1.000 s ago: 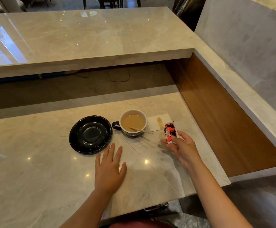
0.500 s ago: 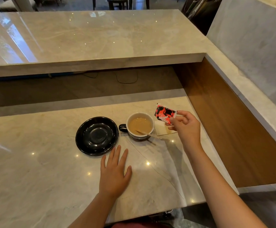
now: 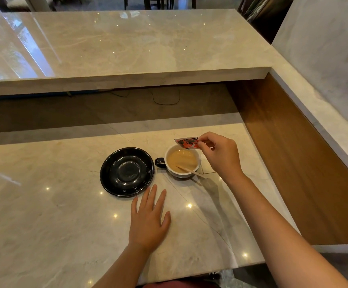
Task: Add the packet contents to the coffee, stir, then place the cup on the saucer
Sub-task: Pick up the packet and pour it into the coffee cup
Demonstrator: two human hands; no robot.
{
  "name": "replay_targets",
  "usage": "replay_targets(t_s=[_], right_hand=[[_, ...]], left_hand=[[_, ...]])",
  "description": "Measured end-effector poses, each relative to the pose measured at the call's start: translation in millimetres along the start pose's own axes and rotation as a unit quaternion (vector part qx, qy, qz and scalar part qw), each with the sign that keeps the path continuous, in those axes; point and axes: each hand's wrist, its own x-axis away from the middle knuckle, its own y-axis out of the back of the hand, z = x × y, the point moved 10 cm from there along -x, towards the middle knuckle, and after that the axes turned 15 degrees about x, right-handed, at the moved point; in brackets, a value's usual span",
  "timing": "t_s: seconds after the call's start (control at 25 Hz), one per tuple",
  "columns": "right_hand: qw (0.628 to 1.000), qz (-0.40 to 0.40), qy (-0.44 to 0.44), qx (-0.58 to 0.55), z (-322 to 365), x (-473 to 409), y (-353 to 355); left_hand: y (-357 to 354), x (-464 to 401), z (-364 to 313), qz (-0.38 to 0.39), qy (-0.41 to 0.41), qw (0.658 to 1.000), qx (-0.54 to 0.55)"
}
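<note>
A cup [image 3: 197,165] of light brown coffee with a black handle stands on the marble counter, and a wooden stir stick [image 3: 191,172] leans in it toward the right. My right hand [image 3: 221,154] pinches a red and black packet [image 3: 186,143] by its right end, holding it flat just over the cup's far rim. An empty black saucer [image 3: 127,171] lies directly left of the cup, apart from it. My left hand [image 3: 148,222] rests flat on the counter with fingers spread, just in front of the saucer.
A white napkin [image 3: 207,170] lies under my right hand beside the cup. A higher marble ledge [image 3: 127,77] runs across the back, and a wooden side wall [image 3: 293,159] closes the right. The counter's front edge [image 3: 189,273] is near my body.
My right hand lifted the packet from the counter at the cup's right and carried it up and left, turning it level over the cup's rim. My left hand stayed flat.
</note>
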Motion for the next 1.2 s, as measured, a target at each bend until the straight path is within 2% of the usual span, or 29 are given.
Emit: replay_targets(t_s=[0.32,0.8,0.92,1.04,1.12,1.2], right_hand=[[0.998,0.008,0.046,0.039,6,0,-3],[1.000,0.010,0.015,0.010,2,-2,-9],[0.997,0.006,-0.055,-0.046,-15,-1,-11],[0.977,0.013,-0.156,-0.146,-41,8,-17],[0.951,0.021,-0.216,-0.221,-56,19,-22],[0.902,0.027,-0.292,-0.318,-68,35,-29]], left_hand=[[1,0,-1,-0.001,-0.003,1.000,0.007],[2,0,-1,-0.003,-0.005,1.000,0.001],[2,0,-1,-0.004,-0.004,1.000,0.004],[2,0,-1,-0.004,-0.003,1.000,-0.001],[2,0,-1,-0.004,-0.006,1.000,-0.003],[2,0,-2,-0.004,-0.009,1.000,-0.004]])
